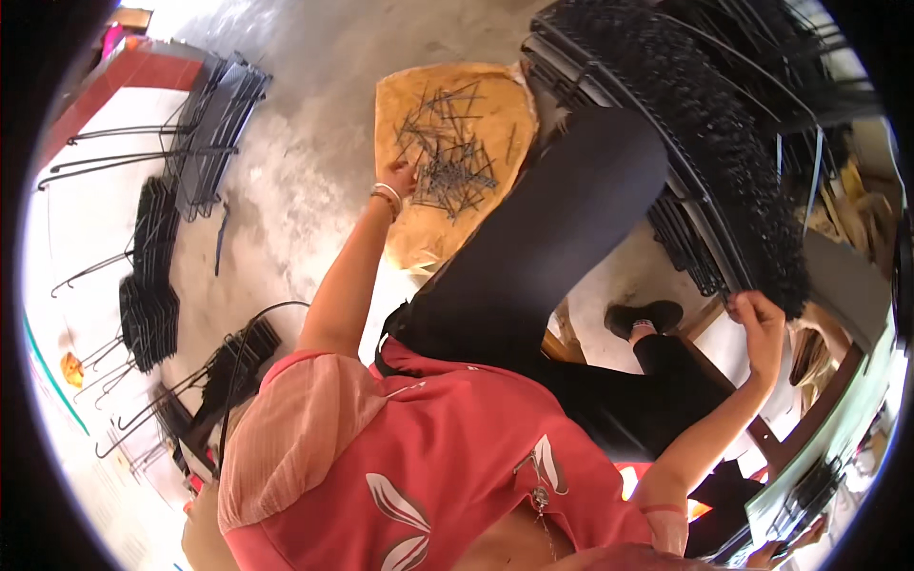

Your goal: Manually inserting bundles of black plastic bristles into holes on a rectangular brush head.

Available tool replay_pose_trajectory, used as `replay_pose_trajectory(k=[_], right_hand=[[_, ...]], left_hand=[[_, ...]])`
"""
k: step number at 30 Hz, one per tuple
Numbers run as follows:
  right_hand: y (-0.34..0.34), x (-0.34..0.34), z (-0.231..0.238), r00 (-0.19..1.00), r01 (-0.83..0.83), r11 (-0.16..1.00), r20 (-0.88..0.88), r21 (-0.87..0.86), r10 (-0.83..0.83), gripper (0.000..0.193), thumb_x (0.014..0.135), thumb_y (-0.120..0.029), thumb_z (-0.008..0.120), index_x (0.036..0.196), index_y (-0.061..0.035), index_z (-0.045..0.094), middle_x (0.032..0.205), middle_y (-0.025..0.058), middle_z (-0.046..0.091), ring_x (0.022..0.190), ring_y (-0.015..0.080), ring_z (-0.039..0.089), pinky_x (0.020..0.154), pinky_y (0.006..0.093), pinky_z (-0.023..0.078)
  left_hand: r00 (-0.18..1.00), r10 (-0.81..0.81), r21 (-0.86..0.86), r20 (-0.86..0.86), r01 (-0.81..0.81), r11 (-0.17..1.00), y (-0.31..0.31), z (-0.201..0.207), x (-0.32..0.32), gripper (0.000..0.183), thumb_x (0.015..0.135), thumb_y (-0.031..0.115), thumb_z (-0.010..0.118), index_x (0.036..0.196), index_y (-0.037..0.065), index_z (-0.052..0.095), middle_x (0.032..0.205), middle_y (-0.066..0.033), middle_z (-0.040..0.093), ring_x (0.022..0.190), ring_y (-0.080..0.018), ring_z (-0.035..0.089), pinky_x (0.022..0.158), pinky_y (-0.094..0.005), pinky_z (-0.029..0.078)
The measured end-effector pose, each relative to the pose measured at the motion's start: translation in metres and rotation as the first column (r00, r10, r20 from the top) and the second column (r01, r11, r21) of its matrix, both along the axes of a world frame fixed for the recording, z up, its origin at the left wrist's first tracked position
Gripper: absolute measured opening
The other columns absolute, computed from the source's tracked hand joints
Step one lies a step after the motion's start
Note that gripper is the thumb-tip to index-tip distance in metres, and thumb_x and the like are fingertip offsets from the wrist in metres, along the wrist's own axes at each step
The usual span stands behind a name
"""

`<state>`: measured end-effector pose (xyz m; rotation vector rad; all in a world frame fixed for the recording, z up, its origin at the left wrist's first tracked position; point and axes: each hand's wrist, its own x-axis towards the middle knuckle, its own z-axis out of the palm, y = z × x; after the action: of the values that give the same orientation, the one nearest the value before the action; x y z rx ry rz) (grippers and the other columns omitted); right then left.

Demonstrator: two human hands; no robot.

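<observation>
Thin dark metal rods (457, 176) lie in a loose, criss-crossed heap on a yellow-brown sheet (409, 243) on the floor. My left hand (401, 178), with bands at its wrist, is at the heap's left edge, fingers drawn together; whatever is between them is too small to make out. On the right, a long, tightly packed row of black parts (709, 124) runs from the top down towards me. At its near end my right hand (759, 314) is closed around the end of a long black bar (657, 143) along the row's edge.
Stacks of black hooked frames (217, 133) hang at the left, beside a red-edged panel (124, 71); more black stacks (149, 276) are below them. My black-clad leg (552, 228) lies between the sheet and the row. A grey-green tabletop (828, 428) is at the lower right.
</observation>
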<state>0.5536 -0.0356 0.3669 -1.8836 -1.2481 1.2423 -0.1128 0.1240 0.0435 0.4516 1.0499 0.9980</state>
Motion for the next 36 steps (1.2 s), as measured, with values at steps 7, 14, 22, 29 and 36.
replay_pose_trajectory(k=[7,14,22,29,36], right_hand=[[0.013,-0.004,-0.031,0.995,-0.040,0.961,-0.097,-0.274,0.014,0.021,0.087,-0.013,0.064,0.096,0.0059,0.066,0.085,0.0072,0.066,0.080,0.0135,0.061,0.076,0.0254,0.049],[0.033,-0.007,-0.056,0.993,-0.050,0.944,-0.120,-0.327,0.011,0.020,0.090,-0.016,0.062,0.088,0.0041,0.063,0.075,0.0018,0.062,0.071,0.0072,0.053,0.068,0.0220,0.041],[0.027,-0.002,-0.070,0.991,-0.124,0.957,0.020,-0.263,0.133,0.011,0.087,-0.006,0.058,0.089,0.0042,0.062,0.066,-0.0037,0.049,0.060,0.0027,0.038,0.052,0.0217,0.028],[0.032,-0.005,-0.065,0.982,-0.156,0.961,0.066,-0.227,0.175,0.009,0.086,-0.001,0.053,0.088,0.0042,0.060,0.065,-0.0043,0.046,0.060,0.0021,0.037,0.051,0.0215,0.027],[0.043,-0.020,-0.070,0.966,-0.209,0.965,0.121,-0.156,0.229,0.010,0.085,0.000,0.053,0.091,0.0037,0.060,0.067,0.0003,0.049,0.061,0.0055,0.040,0.053,0.0236,0.033]], left_hand=[[0.553,-0.663,-0.800,-0.505,-0.011,0.600,-0.018,-0.050,0.134,0.096,0.073,0.068,0.057,0.140,0.002,0.035,0.126,-0.0207,0.051,0.098,-0.0270,0.057,0.077,-0.0401,0.050],[0.343,-0.616,-0.705,-0.709,-0.306,0.640,0.014,-0.073,0.165,0.127,0.055,0.075,0.068,0.143,-0.001,0.019,0.146,-0.0214,0.027,0.135,-0.0324,0.029,0.107,-0.0470,0.030],[0.002,-0.701,-0.685,-0.713,-0.218,0.695,0.043,-0.054,0.243,0.128,0.047,0.067,0.079,0.139,0.000,0.021,0.142,-0.0179,0.030,0.133,-0.0283,0.031,0.105,-0.0412,0.033],[-0.026,-0.766,-0.763,-0.643,-0.066,0.643,0.051,-0.063,0.244,0.101,0.056,0.058,0.081,0.128,-0.002,0.042,0.134,-0.0167,0.041,0.128,-0.0300,0.039,0.099,-0.0389,0.042],[-0.030,-0.723,-0.724,-0.690,0.010,0.690,0.042,-0.102,0.213,0.095,0.063,0.055,0.078,0.129,0.000,0.038,0.133,-0.0170,0.045,0.121,-0.0292,0.048,0.098,-0.0426,0.041]])
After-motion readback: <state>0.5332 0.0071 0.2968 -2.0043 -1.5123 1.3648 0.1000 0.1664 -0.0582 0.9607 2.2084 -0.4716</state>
